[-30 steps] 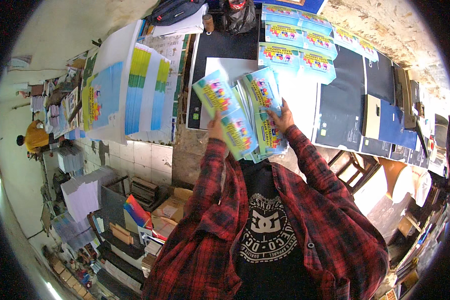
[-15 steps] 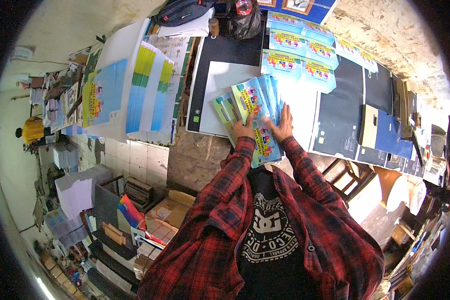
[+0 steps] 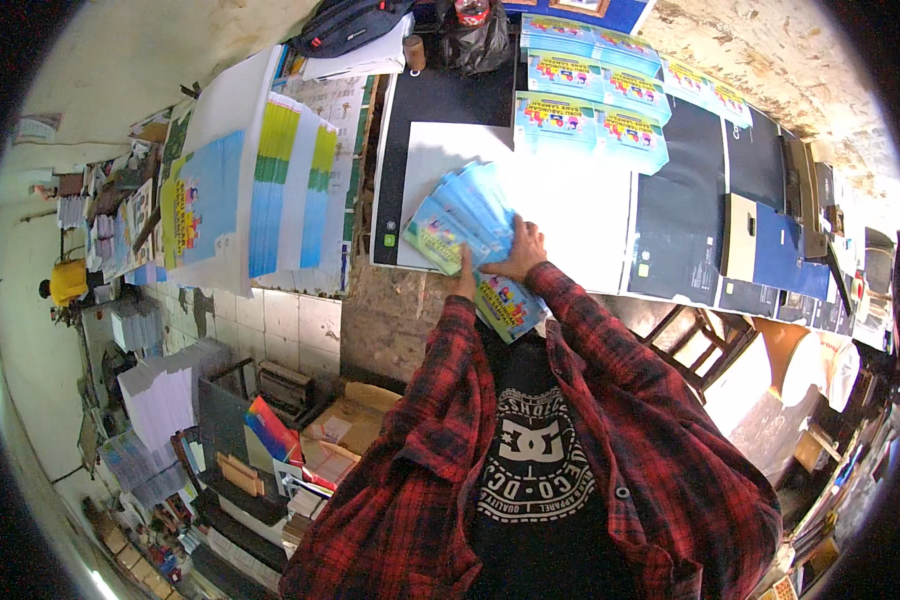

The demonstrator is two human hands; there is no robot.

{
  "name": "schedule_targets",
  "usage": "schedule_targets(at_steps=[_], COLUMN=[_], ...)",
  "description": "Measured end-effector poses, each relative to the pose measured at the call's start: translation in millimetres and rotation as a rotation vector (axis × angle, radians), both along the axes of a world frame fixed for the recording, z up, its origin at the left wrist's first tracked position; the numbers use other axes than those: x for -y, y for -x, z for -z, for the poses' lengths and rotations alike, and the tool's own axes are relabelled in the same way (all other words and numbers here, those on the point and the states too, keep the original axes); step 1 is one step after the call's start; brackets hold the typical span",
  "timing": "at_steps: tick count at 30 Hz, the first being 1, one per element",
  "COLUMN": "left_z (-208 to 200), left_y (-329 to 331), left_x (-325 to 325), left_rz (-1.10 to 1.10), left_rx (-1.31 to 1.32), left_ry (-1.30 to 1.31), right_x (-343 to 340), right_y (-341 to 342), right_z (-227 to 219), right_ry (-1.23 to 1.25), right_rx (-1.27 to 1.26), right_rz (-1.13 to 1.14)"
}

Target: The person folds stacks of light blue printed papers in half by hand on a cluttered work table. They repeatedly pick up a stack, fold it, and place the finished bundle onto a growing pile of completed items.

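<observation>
Fanned booklets (image 3: pixel 470 205) with light-blue covers lie over a pale sheet at the table's near side. My left hand (image 3: pixel 464 277) grips their near-left edge, one digit on top of a green-and-yellow cover; its other fingers are hidden. My right hand (image 3: pixel 520 250) clasps the right side of the bunch, thumb stretched across toward the left hand and fingers bent at the edge. Nearer my chest, below the right hand, a blue booklet (image 3: pixel 510 305) with a coloured picture sticks out past the table edge.
Stacks of matching booklets (image 3: pixel 560 115) stand at the back of the table. Left of it, more booklet piles (image 3: pixel 275 200) lie on a second surface. A black plastic bag (image 3: pixel 473 42) and a dark waist bag (image 3: pixel 350 27) sit far back. A wooden stool (image 3: pixel 705 345) stands at right.
Both hands have drawn slightly left and nearer to me with the booklets. The fan has turned so its blue parts show where printed covers faced up. My right hand's fingers have curled in.
</observation>
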State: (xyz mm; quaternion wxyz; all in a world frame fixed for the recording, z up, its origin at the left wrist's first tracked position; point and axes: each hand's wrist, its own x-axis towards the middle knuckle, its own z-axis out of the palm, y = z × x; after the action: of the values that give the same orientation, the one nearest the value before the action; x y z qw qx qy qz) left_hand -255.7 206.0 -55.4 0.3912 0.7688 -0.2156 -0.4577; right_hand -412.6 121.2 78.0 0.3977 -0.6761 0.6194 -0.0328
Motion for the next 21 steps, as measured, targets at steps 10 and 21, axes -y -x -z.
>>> schedule_targets(at_steps=[10, 21], left_z=[-46.8, -3.4], left_y=[12.0, 22.4], left_x=[-31.5, -39.1], left_rz=[-0.290, -0.199], left_rx=[-0.553, -0.578], left_ry=[-0.042, 0.163], right_x=[27.1, 12.0], right_y=[2.7, 37.1], right_z=[6.9, 0.8], right_ry=[-0.295, -0.328], right_rx=[0.182, 0.749], right_rz=[-0.330, -0.013])
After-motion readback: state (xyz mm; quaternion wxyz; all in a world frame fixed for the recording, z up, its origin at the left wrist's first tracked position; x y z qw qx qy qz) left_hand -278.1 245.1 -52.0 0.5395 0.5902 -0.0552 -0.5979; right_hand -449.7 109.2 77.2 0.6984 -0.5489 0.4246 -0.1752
